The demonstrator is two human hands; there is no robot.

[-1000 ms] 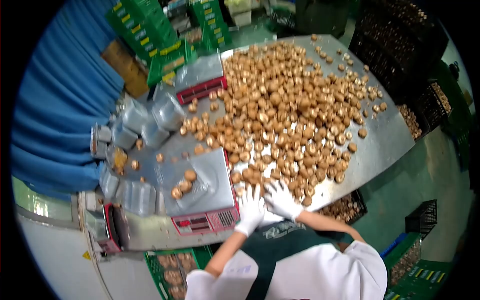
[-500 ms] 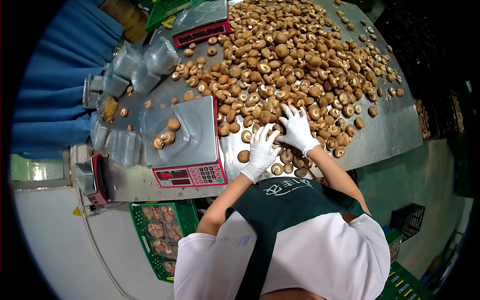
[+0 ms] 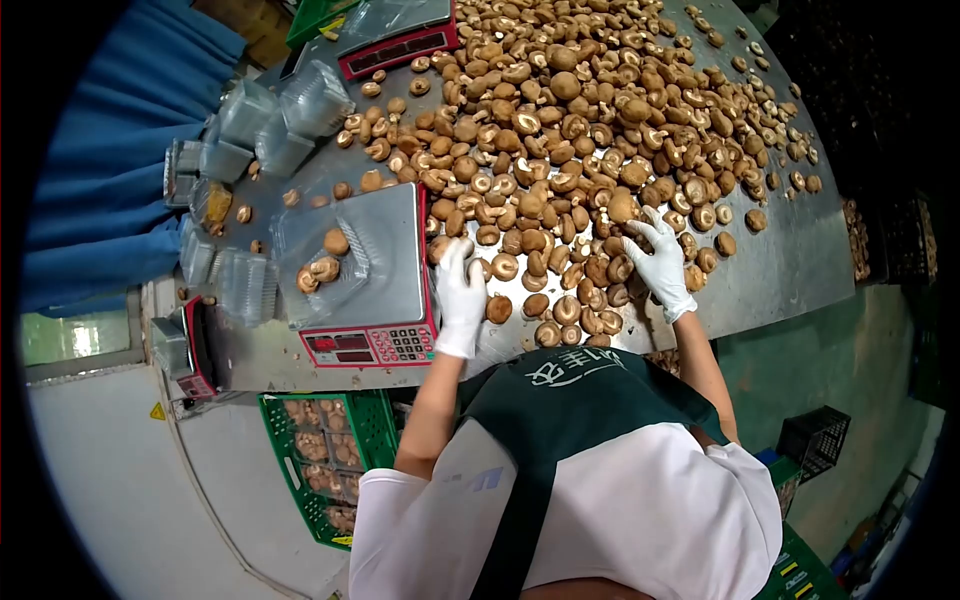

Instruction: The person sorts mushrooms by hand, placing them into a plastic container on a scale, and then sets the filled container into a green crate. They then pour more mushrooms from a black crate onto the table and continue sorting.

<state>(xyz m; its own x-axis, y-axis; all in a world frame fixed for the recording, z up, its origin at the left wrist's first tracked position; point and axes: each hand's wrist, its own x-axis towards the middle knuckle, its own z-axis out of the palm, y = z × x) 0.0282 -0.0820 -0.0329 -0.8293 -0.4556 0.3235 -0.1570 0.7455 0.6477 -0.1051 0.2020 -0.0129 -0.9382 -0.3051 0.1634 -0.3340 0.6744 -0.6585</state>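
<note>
Both my hands wear white gloves. My left hand [image 3: 460,305] is beside the right edge of the red scale [image 3: 385,270]; its fingertips touch a brown mushroom [image 3: 438,250], and whether they grip it is unclear. My right hand [image 3: 657,262] has its fingers spread at the near edge of the mushroom pile [image 3: 570,120], next to several brown caps. Loose mushrooms [image 3: 567,310] lie on the metal between my hands. On the scale plate a clear plastic tray [image 3: 355,262] holds a few mushrooms [image 3: 325,268].
Clear plastic trays [image 3: 248,285] stand left of the scale. A second red scale [image 3: 400,50] is at the back and another [image 3: 198,345] at the left edge. Below the metal table [image 3: 790,290] is a green crate [image 3: 380,430] of packed mushrooms.
My hands have moved apart: the left one went left toward the scale, the right one went right. More loose mushrooms now show between them near the table's front edge.
</note>
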